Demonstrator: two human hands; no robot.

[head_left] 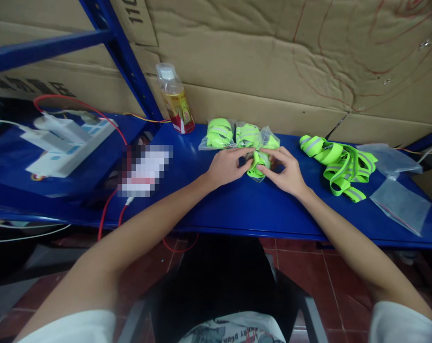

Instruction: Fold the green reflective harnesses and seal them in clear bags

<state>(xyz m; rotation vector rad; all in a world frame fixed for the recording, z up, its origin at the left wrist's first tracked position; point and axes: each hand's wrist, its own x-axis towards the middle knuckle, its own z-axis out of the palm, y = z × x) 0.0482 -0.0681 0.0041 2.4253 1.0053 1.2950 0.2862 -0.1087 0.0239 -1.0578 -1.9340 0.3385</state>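
Your left hand [227,166] and right hand [285,172] both pinch the bagged band [257,167]. Hold its folds compact; press it flat on the shelf [237,209].

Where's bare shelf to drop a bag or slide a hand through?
Bare: front strip of the shelf between the forearms, below the left hand and right hand holding the bagged strap; the patch between the bottle and left hand. Crowded: packed bags at the back, loose straps and empty bags to the right, power strip to the left.
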